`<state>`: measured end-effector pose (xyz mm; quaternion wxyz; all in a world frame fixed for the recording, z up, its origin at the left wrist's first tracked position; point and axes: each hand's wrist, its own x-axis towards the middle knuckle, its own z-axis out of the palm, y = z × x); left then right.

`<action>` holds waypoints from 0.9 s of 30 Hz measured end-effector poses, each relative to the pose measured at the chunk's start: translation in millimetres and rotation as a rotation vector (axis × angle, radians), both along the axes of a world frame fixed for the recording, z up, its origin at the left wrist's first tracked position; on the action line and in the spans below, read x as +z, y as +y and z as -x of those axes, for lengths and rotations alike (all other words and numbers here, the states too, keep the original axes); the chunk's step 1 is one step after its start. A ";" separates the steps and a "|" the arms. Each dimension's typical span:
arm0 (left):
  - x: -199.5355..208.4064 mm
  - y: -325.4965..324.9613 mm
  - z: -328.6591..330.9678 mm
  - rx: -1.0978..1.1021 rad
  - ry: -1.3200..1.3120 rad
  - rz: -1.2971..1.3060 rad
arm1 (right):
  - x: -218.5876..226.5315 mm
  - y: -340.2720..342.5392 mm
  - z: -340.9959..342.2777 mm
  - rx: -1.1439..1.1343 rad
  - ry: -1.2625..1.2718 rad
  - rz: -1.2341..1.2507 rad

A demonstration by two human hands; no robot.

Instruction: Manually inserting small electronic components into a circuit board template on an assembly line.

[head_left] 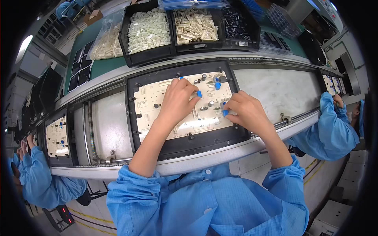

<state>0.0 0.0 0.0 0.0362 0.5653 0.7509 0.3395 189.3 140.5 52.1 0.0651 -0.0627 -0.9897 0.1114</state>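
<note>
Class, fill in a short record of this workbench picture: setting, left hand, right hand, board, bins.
setting: conveyor line, co-workers in blue sleeves at both sides
left hand: on the circuit board, by a blue component
right hand: fingers pinch a second blue component
board: in a black carrier frame
bins: black trays of white parts behind

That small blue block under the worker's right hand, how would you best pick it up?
The small blue block stands upright on the circuit board, beside the right hand. Probably pinch its two flat side faces from straight above, since neighbouring parts crowd it at board level.
</note>
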 end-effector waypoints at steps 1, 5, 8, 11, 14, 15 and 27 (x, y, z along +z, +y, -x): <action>1.3 -0.7 0.6 0.012 -0.005 -0.009 | -0.1 -0.1 0.7 0.001 0.002 -0.012; 16.6 -11.4 3.3 0.042 -0.016 -0.059 | -1.6 1.0 -0.4 -0.017 0.076 0.046; 20.5 -24.4 3.5 0.055 -0.083 -0.094 | -6.5 7.3 -1.6 -0.058 0.139 0.084; 16.5 -34.6 2.7 0.082 -0.105 -0.072 | -16.6 10.6 2.5 -0.111 0.172 0.081; 17.7 -39.2 1.3 0.118 -0.156 -0.034 | -28.4 17.7 2.4 -0.094 0.215 0.192; 18.0 -39.9 1.6 0.118 -0.156 -0.033 | -29.6 18.9 2.6 -0.094 0.215 0.194; 10.0 -40.7 -4.6 0.052 -0.130 -0.027 | -34.5 22.7 -2.2 -0.086 0.225 0.370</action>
